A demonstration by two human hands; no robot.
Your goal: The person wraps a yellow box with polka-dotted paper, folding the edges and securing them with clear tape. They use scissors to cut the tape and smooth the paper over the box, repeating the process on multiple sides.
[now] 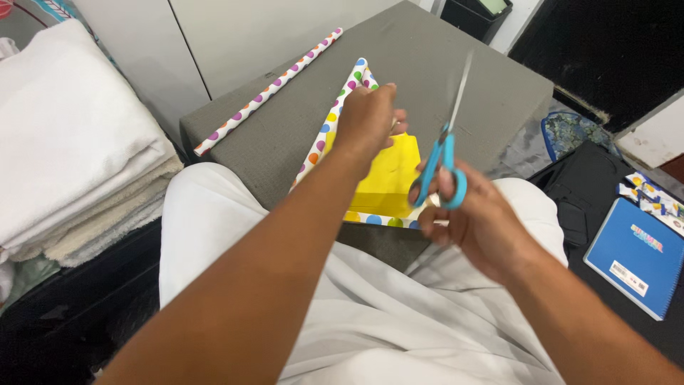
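Observation:
My left hand (pixel 365 117) presses down on a yellow box (pixel 390 178) that lies on a sheet of white wrapping paper with coloured dots (pixel 329 125). The paper's edges are folded up around the box on a grey padded surface (pixel 427 64). My right hand (pixel 474 217) grips blue-handled scissors (pixel 442 160), blades pointing up and away, just right of the box. The scissors are blurred, so I cannot tell how far the blades are apart.
A roll of the same dotted paper (pixel 267 89) lies at the surface's far left. Folded white towels (pixel 71 142) are stacked on the left. A blue spiral notebook (pixel 638 257) and a black bag (pixel 591 185) lie on the right. My lap in white cloth (pixel 370 321) fills the foreground.

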